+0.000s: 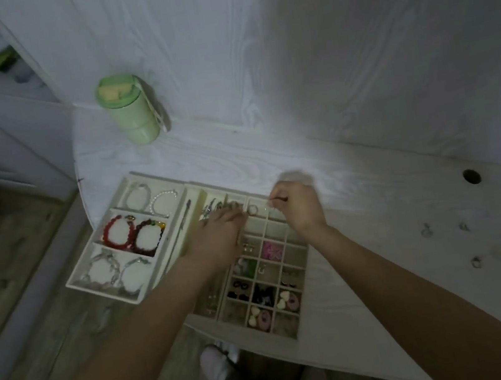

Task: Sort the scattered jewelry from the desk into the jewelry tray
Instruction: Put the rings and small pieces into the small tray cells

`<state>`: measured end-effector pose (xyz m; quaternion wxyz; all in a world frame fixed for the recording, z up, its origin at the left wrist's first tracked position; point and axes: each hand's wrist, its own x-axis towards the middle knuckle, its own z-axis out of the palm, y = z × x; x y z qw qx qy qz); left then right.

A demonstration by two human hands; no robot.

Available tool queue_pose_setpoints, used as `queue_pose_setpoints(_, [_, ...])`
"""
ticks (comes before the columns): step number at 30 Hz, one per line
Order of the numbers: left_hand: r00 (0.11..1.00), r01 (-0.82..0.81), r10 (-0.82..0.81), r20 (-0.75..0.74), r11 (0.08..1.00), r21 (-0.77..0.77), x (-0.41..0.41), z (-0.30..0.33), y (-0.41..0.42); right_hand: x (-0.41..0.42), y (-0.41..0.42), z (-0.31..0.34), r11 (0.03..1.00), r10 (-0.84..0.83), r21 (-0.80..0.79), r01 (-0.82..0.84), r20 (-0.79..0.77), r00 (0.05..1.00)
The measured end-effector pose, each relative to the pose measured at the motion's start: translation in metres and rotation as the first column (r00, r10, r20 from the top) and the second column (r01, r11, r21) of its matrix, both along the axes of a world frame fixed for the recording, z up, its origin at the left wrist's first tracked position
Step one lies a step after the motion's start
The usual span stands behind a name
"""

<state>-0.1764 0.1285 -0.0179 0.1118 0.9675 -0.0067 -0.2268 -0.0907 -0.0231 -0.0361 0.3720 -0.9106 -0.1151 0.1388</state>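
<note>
A cream jewelry tray point(298, 254) with many small square compartments lies on the white desk, holding earrings, hair ties and small charms. Both hands hover over its far end. My left hand point(219, 231) reaches in with fingers extended toward a ring point(252, 210) in a top compartment. My right hand point(294, 206) is curled and pinches a thin piece of jewelry just right of that ring; what it is stays too blurred to tell. Several loose rings and small pieces point(477, 262) lie scattered on the desk at the right.
A second cream tray point(76, 281) with red, white and clear bracelets sits left of the compartment tray. A green bottle point(132, 113) stands at the back left. A cable hole point(472, 177) is in the desk at the right. The desk edge drops to wooden floor on the left.
</note>
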Motion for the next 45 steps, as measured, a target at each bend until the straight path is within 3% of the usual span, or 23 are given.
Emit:
queue_pose_setpoints(7, [1.0,0.003,-0.002,0.025,0.999,-0.044,0.0,-0.003,0.005,-0.001,0.018,-0.01,0.964,0.183,-0.208,-0.168,0.054,0.982])
queue_pose_setpoints(13, [1.0,0.005,-0.003,0.024,0.997,-0.079,0.001,-0.005,0.007,-0.007,0.021,-0.002,0.812,0.421,-0.499,-0.302,0.143,0.896])
queue_pose_setpoints(17, [1.0,-0.003,0.003,-0.002,0.996,-0.087,0.003,-0.002,0.006,-0.002,0.027,0.01,0.698,0.533,-0.596,-0.397,0.062,0.844])
queue_pose_setpoints(20, [1.0,-0.016,0.015,-0.009,0.996,-0.086,0.002,-0.002,0.005,0.002,0.024,0.011,0.694,0.516,-0.586,-0.419,-0.001,0.856])
queue_pose_setpoints(24, [0.999,-0.035,0.033,-0.022,0.994,-0.101,0.002,-0.001,0.004,0.007,0.012,0.007,0.861,0.309,-0.433,-0.266,0.031,0.95])
queue_pose_setpoints(27, [0.999,-0.042,0.04,-0.029,0.994,-0.104,0.002,0.0,0.003,0.005,0.012,0.008,0.87,0.267,-0.444,-0.214,0.06,0.962])
queue_pose_setpoints(39, [0.998,-0.04,0.035,-0.043,0.994,-0.103,0.002,0.003,0.002,-0.001,0.038,0.017,0.636,0.403,-0.722,-0.274,0.008,0.915])
queue_pose_setpoints(45, [0.998,-0.037,0.033,-0.047,0.995,-0.092,0.004,0.006,0.002,0.001,0.044,0.017,0.592,0.442,-0.758,-0.273,0.022,0.897])
